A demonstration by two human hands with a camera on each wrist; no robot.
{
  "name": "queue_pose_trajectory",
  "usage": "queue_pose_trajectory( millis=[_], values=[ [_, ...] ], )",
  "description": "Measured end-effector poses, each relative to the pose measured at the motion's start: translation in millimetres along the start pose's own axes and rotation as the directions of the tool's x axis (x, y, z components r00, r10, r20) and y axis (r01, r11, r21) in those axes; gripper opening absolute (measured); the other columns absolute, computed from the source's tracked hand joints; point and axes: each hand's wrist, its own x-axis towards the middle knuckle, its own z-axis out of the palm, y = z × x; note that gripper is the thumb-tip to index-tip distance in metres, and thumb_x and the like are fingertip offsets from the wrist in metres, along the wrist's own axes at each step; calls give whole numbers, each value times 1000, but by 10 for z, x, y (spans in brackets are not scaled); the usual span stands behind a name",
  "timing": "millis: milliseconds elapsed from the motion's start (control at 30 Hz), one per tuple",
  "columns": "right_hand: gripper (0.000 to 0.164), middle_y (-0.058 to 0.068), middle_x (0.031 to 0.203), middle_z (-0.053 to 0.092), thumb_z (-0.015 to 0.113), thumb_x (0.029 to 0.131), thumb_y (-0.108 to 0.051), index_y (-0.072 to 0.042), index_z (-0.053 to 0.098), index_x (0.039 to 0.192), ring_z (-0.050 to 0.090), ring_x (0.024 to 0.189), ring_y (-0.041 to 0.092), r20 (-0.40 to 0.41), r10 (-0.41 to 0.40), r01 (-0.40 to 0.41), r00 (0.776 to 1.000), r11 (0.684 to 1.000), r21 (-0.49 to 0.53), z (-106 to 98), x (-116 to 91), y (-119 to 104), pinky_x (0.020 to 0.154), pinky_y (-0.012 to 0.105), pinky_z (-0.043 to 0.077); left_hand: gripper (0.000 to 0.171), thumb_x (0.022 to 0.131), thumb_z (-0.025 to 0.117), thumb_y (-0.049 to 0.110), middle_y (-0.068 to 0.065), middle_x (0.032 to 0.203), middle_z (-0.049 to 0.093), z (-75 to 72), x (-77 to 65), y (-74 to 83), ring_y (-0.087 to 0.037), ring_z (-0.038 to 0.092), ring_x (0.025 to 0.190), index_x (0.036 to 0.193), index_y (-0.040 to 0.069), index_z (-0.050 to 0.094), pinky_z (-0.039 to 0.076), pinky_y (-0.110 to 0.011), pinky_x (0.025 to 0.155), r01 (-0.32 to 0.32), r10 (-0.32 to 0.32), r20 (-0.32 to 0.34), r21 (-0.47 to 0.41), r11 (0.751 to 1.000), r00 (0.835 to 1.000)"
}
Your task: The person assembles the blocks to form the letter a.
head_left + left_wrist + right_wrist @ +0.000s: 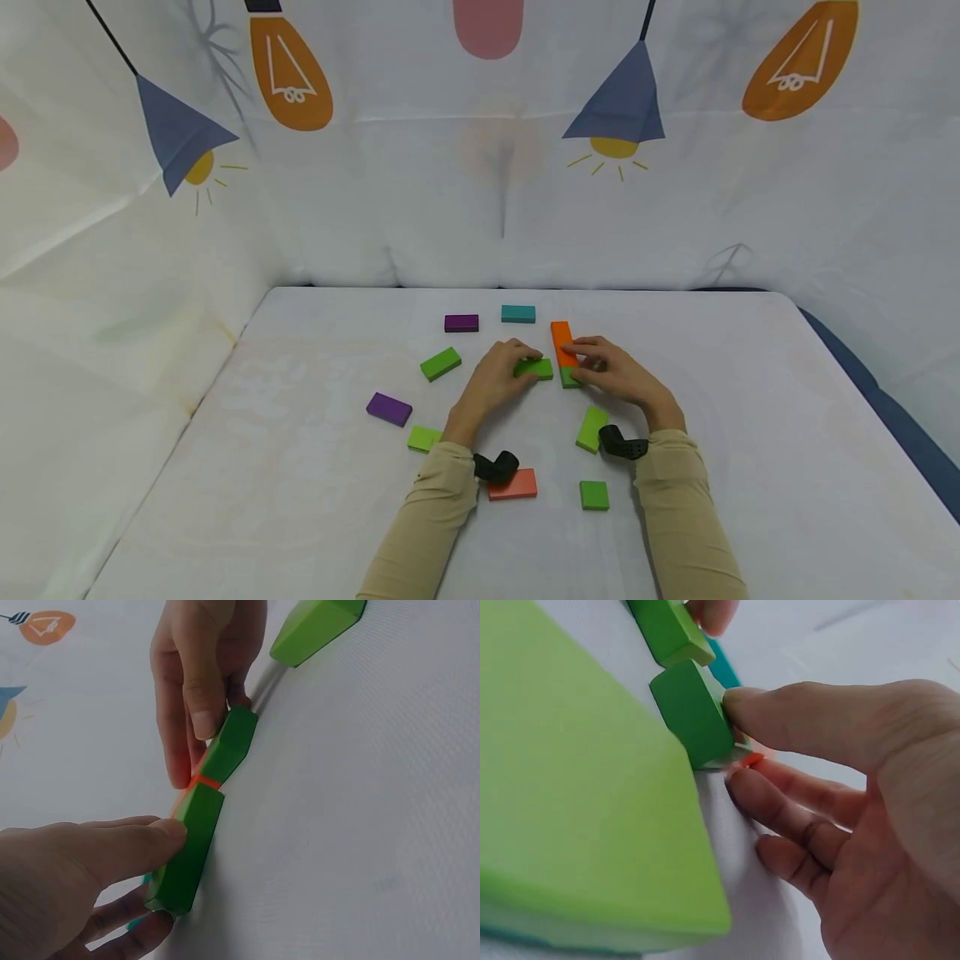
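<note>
Slightly right of the table's middle, my left hand (491, 379) holds a green block (537, 369) between thumb and fingers; the left wrist view shows the thumb on its top edge. My right hand (624, 379) pinches a smaller dark green block (694, 712), its thumb on one side and fingertips at the other. An orange block (561, 335) extends away from that small block, end to end with it in the head view. In the left wrist view, the two green blocks nearly line up with a strip of orange between them.
Beyond the hands lie a teal block (518, 314) and a purple block (461, 323). To the left are a green block (441, 364), another purple block (389, 409) and a lime block (423, 438). Nearer are a coral block (522, 484), a green square (595, 496) and a lime block (590, 429).
</note>
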Motion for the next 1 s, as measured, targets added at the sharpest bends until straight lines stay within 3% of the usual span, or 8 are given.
queue_pose_trajectory(
  millis=[133, 767, 1000],
  values=[
    [47, 12, 139, 44, 63, 91, -24, -14, 52, 136, 53, 107, 26, -2, 6, -6, 1000, 1000, 16, -8, -7, -24, 88, 37, 45, 30, 88, 67, 17, -4, 115, 64, 0, 0, 15, -21, 56, 107, 117, 13, 66, 46, -35, 95, -5, 5, -3, -5, 1000, 1000],
    [48, 15, 142, 41, 62, 92, -24, -11, 50, 137, 53, 114, 32, 5, -1, 1, 1000, 998, 57, 5, 8, 5, 95, 47, 44, 27, 88, 67, 18, -1, 114, 65, -4, -10, 21, -18, 56, 108, 115, 15, 67, 45, -33, 97, -2, 3, 41, -8, 1000, 999],
    [48, 16, 141, 42, 61, 92, -25, -11, 51, 137, 54, 110, 29, -10, -16, 16, 1000, 999, 37, 21, 17, 16, 93, 42, 45, 27, 89, 66, 18, -1, 114, 64, -2, -17, 36, -17, 56, 107, 116, 14, 67, 45, -33, 98, -9, 9, 46, -13, 1000, 999]
  ],
)
